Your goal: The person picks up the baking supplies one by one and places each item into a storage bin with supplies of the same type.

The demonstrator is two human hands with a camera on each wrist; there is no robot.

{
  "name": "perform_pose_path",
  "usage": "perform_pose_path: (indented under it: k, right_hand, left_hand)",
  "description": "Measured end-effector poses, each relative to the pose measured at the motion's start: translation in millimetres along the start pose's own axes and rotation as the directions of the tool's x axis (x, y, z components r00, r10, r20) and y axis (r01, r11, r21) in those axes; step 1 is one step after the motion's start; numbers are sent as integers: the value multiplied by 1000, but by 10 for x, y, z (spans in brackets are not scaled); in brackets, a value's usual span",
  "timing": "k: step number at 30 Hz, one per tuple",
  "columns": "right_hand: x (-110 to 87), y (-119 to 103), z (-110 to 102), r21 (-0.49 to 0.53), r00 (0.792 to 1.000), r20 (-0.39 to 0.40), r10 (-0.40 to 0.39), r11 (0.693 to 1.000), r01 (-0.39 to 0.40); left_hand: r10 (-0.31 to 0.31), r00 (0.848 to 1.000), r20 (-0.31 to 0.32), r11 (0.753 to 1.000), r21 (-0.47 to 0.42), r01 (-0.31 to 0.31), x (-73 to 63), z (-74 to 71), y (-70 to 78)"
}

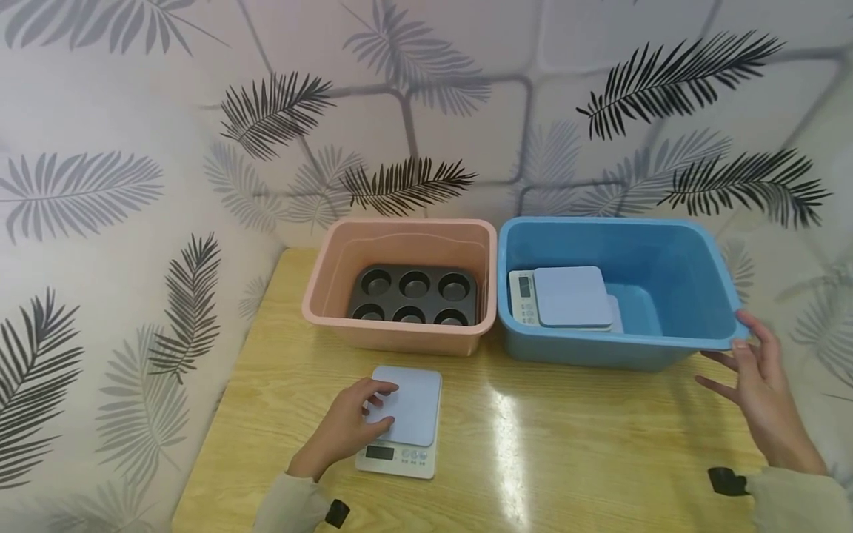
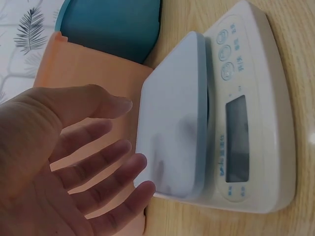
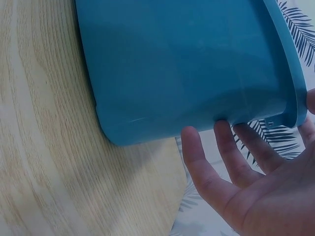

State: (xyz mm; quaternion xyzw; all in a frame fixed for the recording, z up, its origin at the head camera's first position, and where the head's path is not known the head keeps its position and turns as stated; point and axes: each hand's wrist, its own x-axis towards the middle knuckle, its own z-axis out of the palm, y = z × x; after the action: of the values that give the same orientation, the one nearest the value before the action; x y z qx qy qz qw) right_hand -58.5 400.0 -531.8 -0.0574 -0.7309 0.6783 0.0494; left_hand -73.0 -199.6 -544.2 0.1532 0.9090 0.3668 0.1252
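A white kitchen scale (image 1: 404, 422) lies on the table at the left, its display and buttons toward the person. My left hand (image 1: 346, 423) hovers at its left side with loosely bent, spread fingers (image 2: 125, 194) beside the weighing plate (image 2: 172, 118), holding nothing. At the right, my right hand (image 1: 763, 377) grips the near right corner of a blue plastic tub (image 1: 600, 348), thumb and index finger at the rim. The other fingers (image 3: 194, 147) spread against and below its outer wall. Inside the tub, another white scale (image 1: 573, 296) lies toward the left over a further pale item.
A pink plastic tub (image 1: 400, 337) stands left of the blue one, nearly touching it. It contains a dark muffin tin (image 1: 393, 297). The wooden table (image 1: 566, 444) meets a leaf-patterned wall (image 1: 433, 133) behind the tubs and at the left.
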Motion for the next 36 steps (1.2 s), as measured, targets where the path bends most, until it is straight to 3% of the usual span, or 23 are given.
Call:
perform_pose_path:
  k: [5, 9, 14, 21, 27, 31, 34, 36]
  right_hand:
    - [-8, 4, 5, -43, 1000, -20, 9, 999, -10]
    - [-13, 17, -5, -16, 1000, -19, 4, 1000, -4]
    - [-18, 32, -16, 27, 1000, -7, -2, 1000, 2]
    - [-18, 28, -8, 60, 1000, 2, -7, 998, 7]
    - [-15, 16, -7, 79, 1000, 8, -16, 997, 15]
    - [-6, 6, -4, 96, 1000, 12, -20, 995, 19]
    - [-5, 5, -6, 96, 1000, 11, -21, 995, 20]
    - [-7, 6, -9, 99, 1000, 11, -24, 995, 23]
  left_hand:
    - [-11, 999, -48, 1000, -19, 10, -40, 8, -30]
    - [-80, 992, -96, 996, -37, 77, -54, 37, -53]
    - [-144, 971, -192, 988, -77, 132, -78, 110, -148]
    - [-134, 936, -327, 991, -63, 120, -129, 224, -273]
    - [-251, 916, -313, 967, -122, 223, -188, 293, -300]
    - [-224, 909, -352, 974, -112, 196, -211, 413, -494]
    - [-209, 914, -349, 978, -83, 192, -201, 495, -665]
    - [-245, 919, -310, 970, -90, 228, -203, 463, -604]
